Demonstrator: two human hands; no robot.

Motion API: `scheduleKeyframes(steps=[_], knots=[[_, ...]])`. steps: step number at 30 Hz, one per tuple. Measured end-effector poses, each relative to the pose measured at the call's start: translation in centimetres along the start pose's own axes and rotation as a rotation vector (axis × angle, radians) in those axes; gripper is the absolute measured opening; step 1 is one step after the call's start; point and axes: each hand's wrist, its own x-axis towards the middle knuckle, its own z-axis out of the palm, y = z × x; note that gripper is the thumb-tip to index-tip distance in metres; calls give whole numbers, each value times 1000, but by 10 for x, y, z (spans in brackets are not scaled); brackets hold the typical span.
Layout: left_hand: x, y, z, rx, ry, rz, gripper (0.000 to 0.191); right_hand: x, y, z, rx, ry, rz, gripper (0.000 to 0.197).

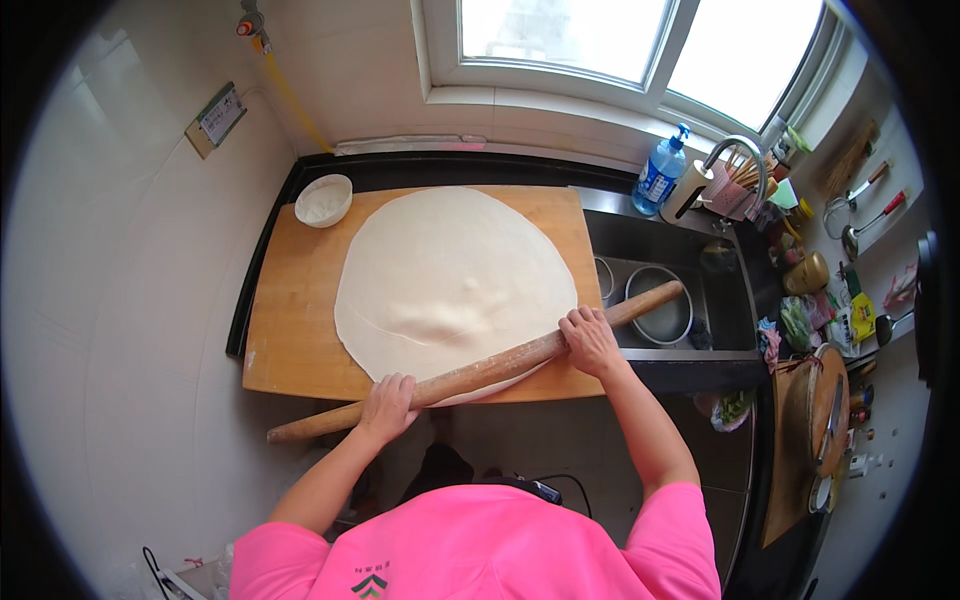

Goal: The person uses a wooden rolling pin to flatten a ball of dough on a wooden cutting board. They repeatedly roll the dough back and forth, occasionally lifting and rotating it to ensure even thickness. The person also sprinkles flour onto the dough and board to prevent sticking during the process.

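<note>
A large round sheet of rolled dough (pixel 457 262) lies on a wooden board (pixel 292 315), with a few raised wrinkles in its lower middle. Across its near edge rests a long wooden rolling pin (pixel 487 369), slanting up to the right. My left hand (pixel 388 405) grips the pin near the board's front edge, its tapered left end sticking out past the board. My right hand (pixel 589 339) holds it further along, by the board's right side, and the pin's right end reaches over the sink. A strip of dough shows on the near side of the pin.
A white bowl of white powder (pixel 324 201) stands at the board's back left corner. On the right is a steel sink (pixel 690 247) with a round metal basin (pixel 660 304). Behind it stand a blue soap bottle (pixel 660 172) and a faucet (pixel 739 142). A cleaver (pixel 830 427) lies on a round chopping board (pixel 832 390).
</note>
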Motion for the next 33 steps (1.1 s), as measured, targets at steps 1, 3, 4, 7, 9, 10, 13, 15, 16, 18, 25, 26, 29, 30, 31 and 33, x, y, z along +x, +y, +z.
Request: scheduleKeyframes(steps=[1, 3, 4, 7, 9, 10, 13, 15, 16, 18, 25, 26, 29, 30, 31, 33], knots=[[0, 1, -1, 7, 0, 13, 43, -4, 2, 2, -4, 16, -1, 22], [-1, 3, -5, 24, -3, 40, 42, -10, 3, 4, -33, 31, 8, 18], [-2, 2, -4, 27, 0, 64, 42, -13, 4, 5, -46, 38, 15, 17], [-4, 1, -2, 36, -24, 120, 44, -20, 5, 4, -138, -56, 47, 16], [-8, 4, -4, 40, -65, 127, 45, -28, 1, 3, -118, -97, 99, 16], [-10, 7, -4, 21, -85, 154, 48, -32, -1, 1, -110, -120, 127, 17], [-6, 10, -11, -30, -132, 239, 52, -56, -2, -6, -79, -185, 185, 18], [3, 6, -20, -55, -146, 293, 45, -65, -7, -11, -37, -194, 243, 22], [9, 0, -25, -43, -131, 299, 44, -68, -13, -20, -32, -206, 264, 23], [33, -24, -42, -19, -102, 307, 41, -67, -28, -34, -9, -226, 312, 24], [119, -139, -54, 147, 47, 309, 26, 7, -90, -22, 88, -146, 445, 25], [126, -155, -47, 141, 48, 310, 27, 14, -97, -16, 90, -154, 456, 25], [137, -172, -41, 143, -39, 290, 28, 14, -115, 10, 25, -5, 494, 27], [136, -176, -39, 134, -74, 274, 28, 13, -123, 8, 28, 0, 513, 26], [133, -178, -37, 127, -108, 257, 29, 11, -133, 4, 58, 99, 533, 26], [130, -176, -39, 54, -162, 249, 33, 5, -155, -5, 116, 296, 566, 26]])
